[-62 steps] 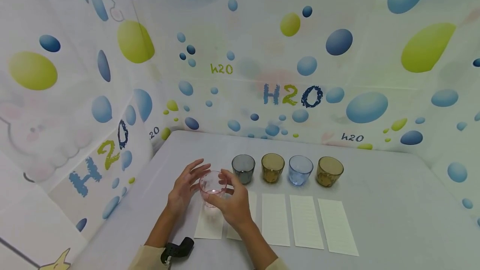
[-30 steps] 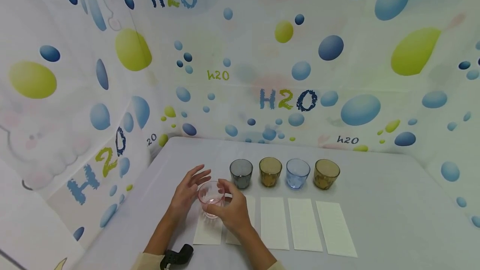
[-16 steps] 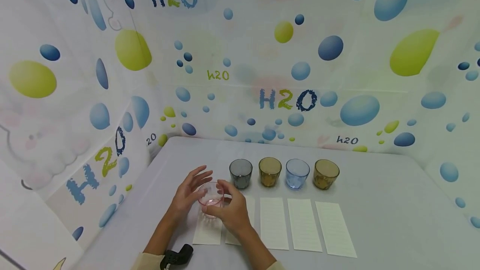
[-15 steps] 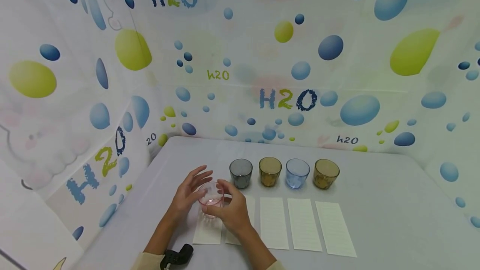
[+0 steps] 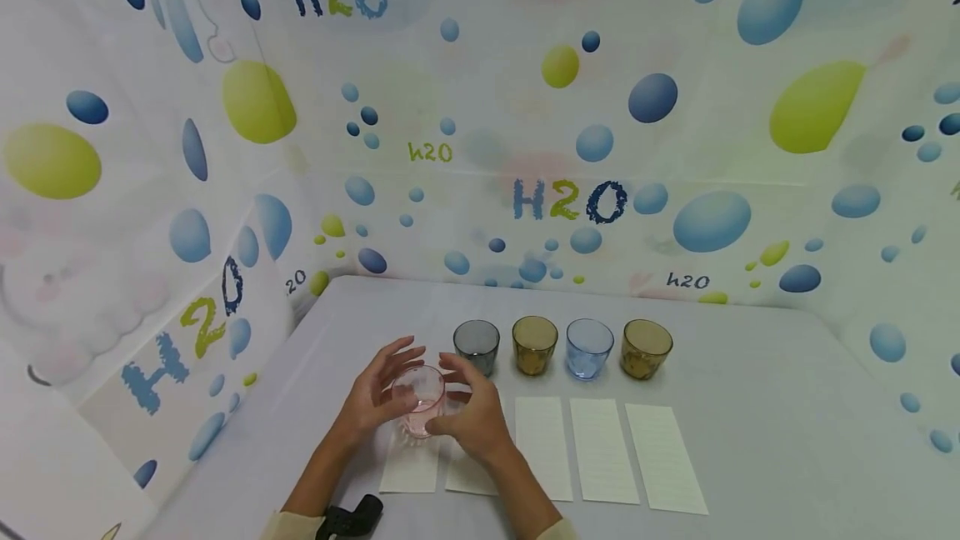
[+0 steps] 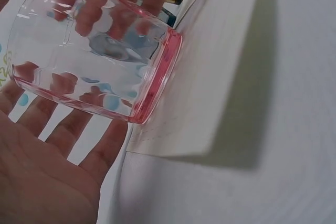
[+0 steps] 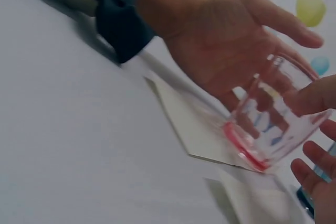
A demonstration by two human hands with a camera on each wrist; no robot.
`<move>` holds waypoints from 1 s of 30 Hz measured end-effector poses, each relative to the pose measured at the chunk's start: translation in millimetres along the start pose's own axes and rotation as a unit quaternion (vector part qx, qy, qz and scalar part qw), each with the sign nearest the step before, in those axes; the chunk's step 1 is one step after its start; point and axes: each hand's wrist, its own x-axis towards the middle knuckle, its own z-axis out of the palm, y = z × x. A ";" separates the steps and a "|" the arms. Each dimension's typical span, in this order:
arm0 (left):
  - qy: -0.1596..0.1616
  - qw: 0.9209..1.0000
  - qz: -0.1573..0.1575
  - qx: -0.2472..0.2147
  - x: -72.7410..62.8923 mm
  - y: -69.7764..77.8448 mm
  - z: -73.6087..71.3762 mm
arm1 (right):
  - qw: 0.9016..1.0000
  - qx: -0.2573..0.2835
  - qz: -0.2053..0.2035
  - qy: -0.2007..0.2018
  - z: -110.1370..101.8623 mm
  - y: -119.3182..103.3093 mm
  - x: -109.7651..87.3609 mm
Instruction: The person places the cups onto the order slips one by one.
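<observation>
A clear pink-tinted drinking glass [image 5: 422, 394] stands upright at the leftmost white card [image 5: 408, 469], its pink base right at the card in the left wrist view. On its left side, my left hand [image 5: 375, 398] has its fingers loosely extended along the glass, the thumb overlapping the rim in the head view; its palm [image 6: 47, 177] shows large in the left wrist view. My right hand [image 5: 476, 415] is spread on the other side, thumb and fingers apart from the glass wall. The right wrist view shows the glass [image 7: 273, 124] between both hands.
Behind the cards runs a row of glasses: grey [image 5: 476, 344], amber [image 5: 535, 348], blue [image 5: 589, 350] and another amber one [image 5: 647, 350]. More white cards [image 5: 543, 448] lie right of the first. A patterned cloth wall [image 5: 480, 107] rises behind the white table [image 5: 772, 440].
The right thumb and fingers have spread away from the glass they held. The left thumb has come over towards the glass. The glass stays at the left card.
</observation>
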 end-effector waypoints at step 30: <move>-0.020 0.999 -0.028 -0.020 1.9 1.5 11.4 | 0.993 -0.010 -0.057 0.107 -58.8 -25.8 12.6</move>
